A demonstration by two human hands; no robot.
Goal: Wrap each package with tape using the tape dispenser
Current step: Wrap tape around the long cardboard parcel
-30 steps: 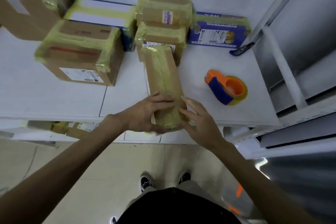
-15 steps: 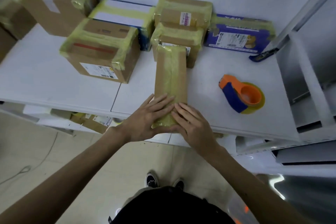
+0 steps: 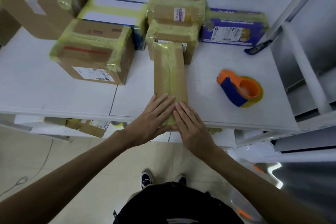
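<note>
A long narrow cardboard package (image 3: 170,71) with a yellowish tape strip down its top lies on the white shelf (image 3: 54,94), its near end at the shelf's front edge. My left hand (image 3: 152,116) and my right hand (image 3: 190,123) lie side by side with straight fingers flat on that near end, pressing the tape. The orange and blue tape dispenser (image 3: 240,89) with a yellow roll rests on the shelf to the right, apart from both hands.
Several taped cardboard boxes (image 3: 94,54) crowd the back and left of the shelf, along with a purple box (image 3: 234,27). A blue utility knife (image 3: 255,49) lies at the back right. A metal rack (image 3: 309,60) stands to the right. More parcels (image 3: 91,127) sit on a lower shelf.
Both hands went from gripping the package's near end to lying flat on it with straight fingers side by side. The view shifted, so the shelf appears further right.
</note>
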